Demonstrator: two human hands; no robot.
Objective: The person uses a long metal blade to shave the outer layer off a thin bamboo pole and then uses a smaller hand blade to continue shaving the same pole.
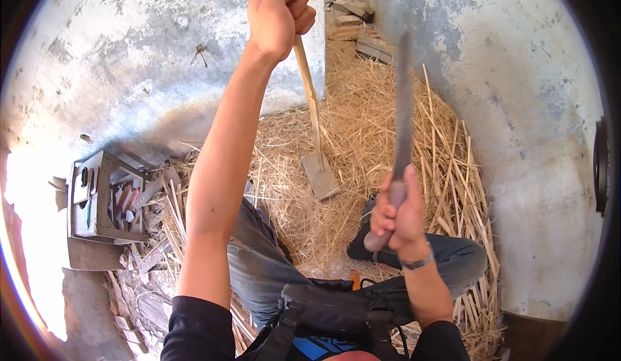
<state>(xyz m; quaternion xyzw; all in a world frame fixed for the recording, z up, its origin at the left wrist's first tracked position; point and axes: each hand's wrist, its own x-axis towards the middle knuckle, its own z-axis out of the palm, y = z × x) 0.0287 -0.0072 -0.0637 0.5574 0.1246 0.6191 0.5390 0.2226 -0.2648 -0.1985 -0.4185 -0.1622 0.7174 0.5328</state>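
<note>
Against the wall at far left, I can see a small wooden box [99, 209] crammed with tools and scraps. Next comes the person's left arm, stretched well forward, the left hand [278, 21] clenched around the upper part of a slim wooden stick [310, 99]. That stick slants down rightward to a flat block [321, 183], where its lower end rests amid pale shavings [369, 121]. Beyond, wood offcuts [349, 21] are heaped in the corner. Farther right, a long knife [404, 105] points up and away, its dark blade slightly blurred and apart from the stick; the right hand [407, 218] has its fingers wrapped around the handle, a watch [418, 261] on that wrist. Long thin strips [446, 173] lie beside the right-hand wall, which bears a dark round object [601, 167].
</note>
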